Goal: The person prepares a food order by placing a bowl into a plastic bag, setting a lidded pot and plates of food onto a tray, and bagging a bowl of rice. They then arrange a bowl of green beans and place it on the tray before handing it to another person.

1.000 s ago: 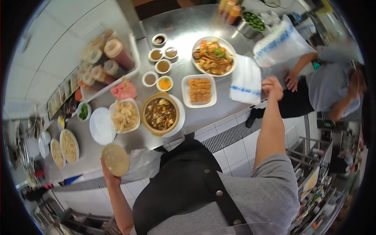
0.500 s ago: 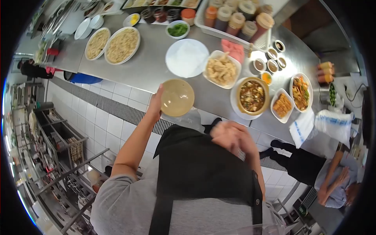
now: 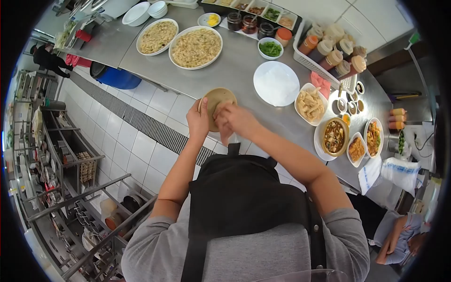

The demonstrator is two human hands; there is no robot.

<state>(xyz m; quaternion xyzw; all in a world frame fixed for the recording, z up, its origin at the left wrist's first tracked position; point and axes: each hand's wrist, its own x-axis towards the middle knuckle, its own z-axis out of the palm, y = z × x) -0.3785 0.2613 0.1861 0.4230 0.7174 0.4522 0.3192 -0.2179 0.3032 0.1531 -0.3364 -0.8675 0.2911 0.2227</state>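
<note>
The right hand [image 3: 237, 120], which hung loose over the apron half a second ago, has come up to meet the left hand [image 3: 199, 118] at the round tan lid [image 3: 217, 101], and the view has swung so the desk [image 3: 235, 66] now lies straight ahead of both hands. The left hand is curled around the lid's near left edge, thumb on top, holding it just above the desk's front edge. The right hand is closed, its fingertips pressed together on the lid's near right part; whether they pinch something thin there or only the lid itself cannot be told.

Beyond the hands sit two large plates of noodles [image 3: 196, 47], and to the right of the hands an empty white plate [image 3: 276, 83], then a dish of pale dumplings [image 3: 310, 104] and a clay pot of stew [image 3: 334, 136] farther right. A clear plastic bag [image 3: 221, 139] lies crumpled just below the hands.

To do this well, I judge the left hand should keep the lid level and steady while the right works in small moves at the rim, both staying over the desk so nothing drops to the tiled floor.
</note>
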